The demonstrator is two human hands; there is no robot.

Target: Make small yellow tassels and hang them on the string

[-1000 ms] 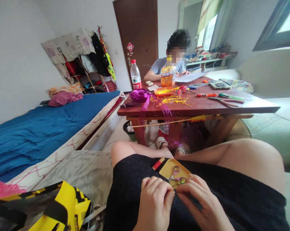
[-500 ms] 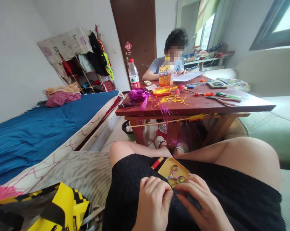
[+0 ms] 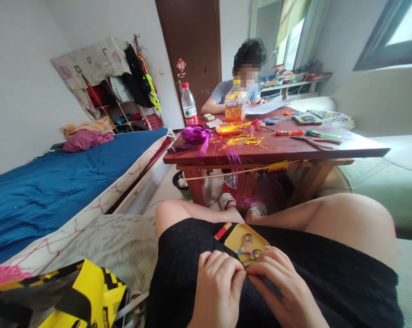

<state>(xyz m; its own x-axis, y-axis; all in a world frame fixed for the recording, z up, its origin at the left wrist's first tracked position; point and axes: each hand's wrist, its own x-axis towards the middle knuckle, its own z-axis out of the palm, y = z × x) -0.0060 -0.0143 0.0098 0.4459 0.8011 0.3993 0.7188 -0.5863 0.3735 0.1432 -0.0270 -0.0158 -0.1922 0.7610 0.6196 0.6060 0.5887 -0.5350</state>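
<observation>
Over my lap, my left hand (image 3: 218,284) is closed, thumb pressed to the curled fingers. My right hand (image 3: 281,278) pinches close beside it, its fingertips almost meeting the left ones. Whatever lies between the fingertips is too small or hidden to make out. Just beyond the hands a yellow tray (image 3: 238,231) rests on the black cloth (image 3: 182,259) over my legs. Small scissors (image 3: 249,249) with pink handles lie in the tray, partly covered by my right hand. A red spool of thread (image 3: 223,231) sits against the tray's left side.
Ahead stands a dark red table (image 3: 199,156) with purple thread (image 3: 196,136), yellow pieces (image 3: 245,142), pliers (image 3: 317,142), a water bottle (image 3: 188,105) and an orange drink bottle (image 3: 235,108). Behind it another person (image 3: 219,95) holds paper. A yellow-black bag (image 3: 90,291) lies at left, near a bed (image 3: 65,182).
My right hand's fingertips have drawn in slightly toward the left hand and closed together. My left hand stays almost where it was. The view has shifted very little.
</observation>
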